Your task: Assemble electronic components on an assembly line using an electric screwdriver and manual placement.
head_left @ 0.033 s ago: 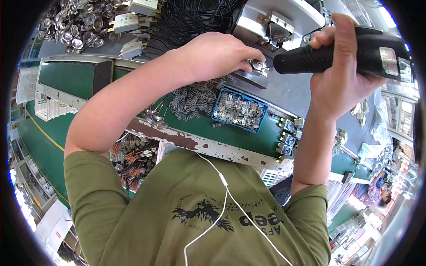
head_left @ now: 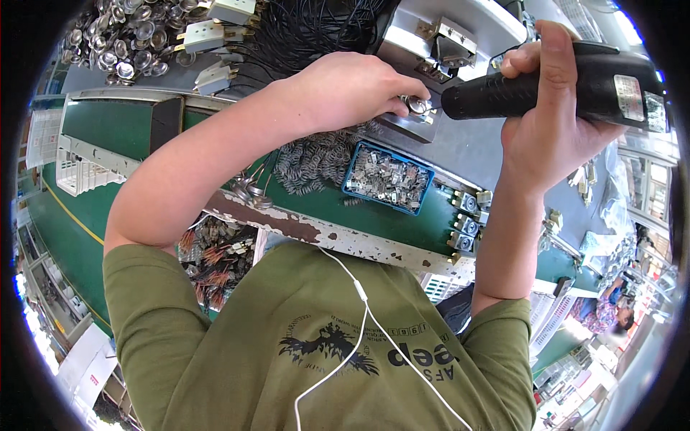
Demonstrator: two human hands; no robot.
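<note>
My left hand (head_left: 359,87) reaches across from the left, its thumb and fingers closed on a small round metal cup (head_left: 416,106). That part sits at a metal block fixture (head_left: 408,129) on the grey bench surface. In my right hand (head_left: 550,122) is a black power screwdriver (head_left: 496,97), gripped round its body. Its nose points left at the metal cup, close to my left fingertips. Whether the bit touches the part is too small to tell.
Nearby lie a blue tray (head_left: 388,179) of small metal pieces and a pile of springs (head_left: 309,161). Metal cups (head_left: 133,43) and black cables (head_left: 309,32) are heaped at the far left. A metal bracket fixture (head_left: 453,47) stands behind. Small square units (head_left: 466,223) line the near edge.
</note>
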